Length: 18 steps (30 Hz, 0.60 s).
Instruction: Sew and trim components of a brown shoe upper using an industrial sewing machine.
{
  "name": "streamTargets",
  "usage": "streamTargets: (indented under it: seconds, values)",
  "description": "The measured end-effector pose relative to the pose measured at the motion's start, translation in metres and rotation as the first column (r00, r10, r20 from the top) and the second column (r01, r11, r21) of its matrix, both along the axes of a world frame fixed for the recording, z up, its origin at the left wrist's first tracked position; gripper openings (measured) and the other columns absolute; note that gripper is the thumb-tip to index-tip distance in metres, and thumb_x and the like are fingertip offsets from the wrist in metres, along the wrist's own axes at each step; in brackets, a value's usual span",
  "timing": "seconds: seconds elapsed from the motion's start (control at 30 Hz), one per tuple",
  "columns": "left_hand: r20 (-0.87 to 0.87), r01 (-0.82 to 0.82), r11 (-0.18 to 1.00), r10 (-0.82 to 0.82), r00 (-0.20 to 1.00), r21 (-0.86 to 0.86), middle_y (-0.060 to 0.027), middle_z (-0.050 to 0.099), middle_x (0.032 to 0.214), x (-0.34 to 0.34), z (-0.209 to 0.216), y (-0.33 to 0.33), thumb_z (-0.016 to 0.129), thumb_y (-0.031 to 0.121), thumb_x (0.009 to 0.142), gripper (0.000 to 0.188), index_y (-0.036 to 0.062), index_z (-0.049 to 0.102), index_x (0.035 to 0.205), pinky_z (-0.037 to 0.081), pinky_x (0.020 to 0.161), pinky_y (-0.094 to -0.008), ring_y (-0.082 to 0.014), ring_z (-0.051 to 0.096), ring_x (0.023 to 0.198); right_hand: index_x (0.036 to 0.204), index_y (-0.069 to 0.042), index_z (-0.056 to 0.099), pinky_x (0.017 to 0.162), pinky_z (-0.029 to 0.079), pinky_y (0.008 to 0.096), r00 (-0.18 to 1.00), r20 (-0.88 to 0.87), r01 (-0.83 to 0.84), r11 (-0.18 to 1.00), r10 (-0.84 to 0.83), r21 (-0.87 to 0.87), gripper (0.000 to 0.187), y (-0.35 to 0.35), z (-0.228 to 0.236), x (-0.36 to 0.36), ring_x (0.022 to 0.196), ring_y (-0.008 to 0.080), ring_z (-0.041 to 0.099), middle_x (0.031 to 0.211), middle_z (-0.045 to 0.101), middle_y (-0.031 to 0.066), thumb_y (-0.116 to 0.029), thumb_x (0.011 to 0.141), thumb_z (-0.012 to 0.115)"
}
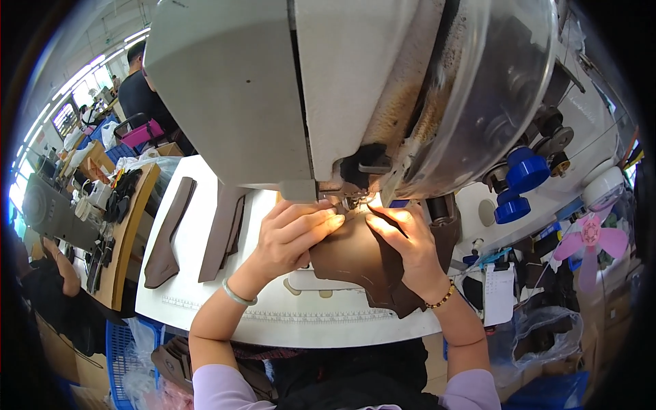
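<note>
A large grey sewing machine [232, 102] fills the upper middle, its lamp lighting the needle area. Beneath the needle lies a brown leather-like piece [352, 256], its lower part hanging over the front of the machine bed. My left hand [290, 236] holds its left edge, fingers pressed together close to the presser foot. On the other side my right hand [408, 249] grips the piece, thumb and forefinger near the needle. The fingertips partly hide the spot being sewn. More brown material shows beneath and right of my right hand.
Brown cut pieces [171, 232] lie left on the white table [273, 331], which has a ruler along its front. Blue thread-tension knobs [526, 169] and a pink fan [591, 236] are at right. A blue basket [123, 362] stands lower left. Other people work at far left.
</note>
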<state>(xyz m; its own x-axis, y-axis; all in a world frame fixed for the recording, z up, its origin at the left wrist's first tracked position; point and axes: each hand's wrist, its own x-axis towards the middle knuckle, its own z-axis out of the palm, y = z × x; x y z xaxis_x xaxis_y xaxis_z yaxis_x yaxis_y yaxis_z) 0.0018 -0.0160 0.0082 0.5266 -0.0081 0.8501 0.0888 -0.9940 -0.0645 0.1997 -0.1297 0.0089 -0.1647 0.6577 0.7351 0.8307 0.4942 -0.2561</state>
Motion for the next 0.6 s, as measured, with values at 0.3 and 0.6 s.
streamTargets:
  seconds: [0.3,0.6]
  values:
    - [-0.013,-0.013,0.998,0.012,1.000,-0.056,-0.0045,0.065,0.095,0.0012,0.0023,0.0001,0.060,0.008,0.063,0.031,0.0055,0.066,0.094,0.048,0.067,-0.0316,-0.0216,0.062,0.087,0.101,-0.007,0.062,0.094,0.035,0.0378,1.000,-0.017,-0.004,1.000,0.004,0.017,0.024,0.0025,-0.0004,-0.0007,0.107,0.0294,0.052,0.107,0.059,0.0090,-0.006,0.078,0.057]
    - [-0.035,-0.049,0.994,0.046,0.998,-0.093,-0.0053,0.064,0.097,0.0021,0.0028,-0.0008,0.060,0.005,0.058,0.039,0.0067,0.066,0.096,0.048,0.069,-0.0331,-0.0232,0.061,0.090,0.101,-0.007,0.063,0.095,0.034,0.0385,0.999,-0.040,0.009,1.000,-0.008,0.007,0.026,0.0064,-0.0035,0.0020,0.111,0.0298,0.049,0.108,0.059,0.0087,-0.005,0.075,0.059]
